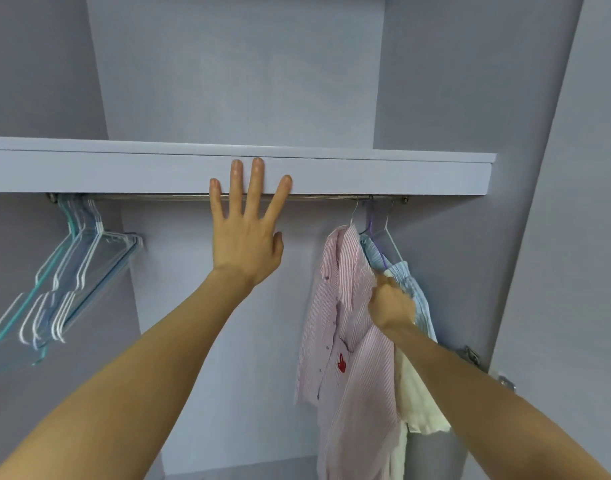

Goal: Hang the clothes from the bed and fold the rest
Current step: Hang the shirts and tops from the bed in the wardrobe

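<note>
Pink shirt (349,334) beside bare rail (193,196)

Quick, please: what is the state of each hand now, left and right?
Left hand: open, fingers spread flat against the shelf edge, holding nothing.
Right hand: closed on the hanging clothes, between the pink shirt and the blue garment.

No legible txt; pink shirt (345,327) w/ red mark, maybe logo.

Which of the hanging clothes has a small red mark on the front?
The pink striped shirt, hanging leftmost of the garments. The light blue garment and the cream garment behind it show no red mark.
</note>
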The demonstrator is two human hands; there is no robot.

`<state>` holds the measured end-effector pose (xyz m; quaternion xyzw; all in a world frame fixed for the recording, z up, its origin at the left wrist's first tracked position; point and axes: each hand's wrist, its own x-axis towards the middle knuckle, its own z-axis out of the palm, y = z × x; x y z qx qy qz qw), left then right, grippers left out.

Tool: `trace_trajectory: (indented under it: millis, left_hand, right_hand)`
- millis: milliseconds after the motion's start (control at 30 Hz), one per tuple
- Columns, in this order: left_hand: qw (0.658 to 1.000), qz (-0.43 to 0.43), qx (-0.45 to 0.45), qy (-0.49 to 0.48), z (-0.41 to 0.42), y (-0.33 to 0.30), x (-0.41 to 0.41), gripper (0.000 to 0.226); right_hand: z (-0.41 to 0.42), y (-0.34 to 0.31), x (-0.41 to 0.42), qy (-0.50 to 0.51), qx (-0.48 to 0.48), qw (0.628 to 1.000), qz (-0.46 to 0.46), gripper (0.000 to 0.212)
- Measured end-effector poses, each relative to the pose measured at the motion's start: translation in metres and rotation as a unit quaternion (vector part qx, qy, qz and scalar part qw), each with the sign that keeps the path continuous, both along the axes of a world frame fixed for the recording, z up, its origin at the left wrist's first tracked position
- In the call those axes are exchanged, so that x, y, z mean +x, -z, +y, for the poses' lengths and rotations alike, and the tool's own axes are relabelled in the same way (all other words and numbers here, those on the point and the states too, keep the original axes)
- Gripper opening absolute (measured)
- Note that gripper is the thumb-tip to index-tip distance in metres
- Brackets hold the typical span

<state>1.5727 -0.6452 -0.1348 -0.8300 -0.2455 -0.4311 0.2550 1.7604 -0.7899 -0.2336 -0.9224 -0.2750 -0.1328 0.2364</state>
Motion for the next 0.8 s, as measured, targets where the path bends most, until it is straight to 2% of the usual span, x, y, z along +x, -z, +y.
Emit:
trace_trajectory:
  millis: [133, 233, 333, 433, 533, 633, 733, 800]
  left_hand:
    - [0.995, 0.048, -0.080, 0.022, -0.019, 0.025, -0.023, 0.077]
    - [0.984, 0.083, -0.152, 0.032, -0.034, 0.052, -0.050, 0.072]
    - [0.968, 0.087, -0.234, 0.030, -0.046, 0.078, -0.081, 0.066]
    - [0.949, 0.098, -0.301, 0.003, -0.057, 0.104, -0.121, 0.060]
    - [0.928, 0.068, -0.364, -0.036, -0.074, 0.132, -0.171, 0.053]
    - [0.905, -0.003, -0.415, -0.092, -0.101, 0.164, -0.231, 0.047]
    - [0.871, -0.065, -0.447, -0.191, -0.144, 0.202, -0.300, 0.044]
    - [0.836, -0.102, -0.468, -0.268, -0.179, 0.223, -0.344, 0.044]
  right_hand:
    - [-0.021, -0.007, -0.030, -0.012, -0.013, 0.999, -0.027, 0.061]
    - [-0.031, -0.012, -0.063, -0.070, -0.013, 0.996, -0.049, 0.052]
    - [-0.036, -0.009, -0.106, -0.175, 0.044, 0.984, -0.001, 0.038]
    - [-0.035, 0.003, -0.156, -0.275, 0.081, 0.955, 0.075, 0.031]
    - [-0.026, 0.027, -0.203, -0.360, 0.070, 0.920, 0.136, 0.027]
    - [-0.016, 0.058, -0.249, -0.440, 0.030, 0.877, 0.192, 0.023]
    - [-0.013, 0.087, -0.302, -0.515, -0.039, 0.823, 0.236, 0.024]
    - [-0.017, 0.107, -0.339, -0.561, -0.082, 0.785, 0.250, 0.025]
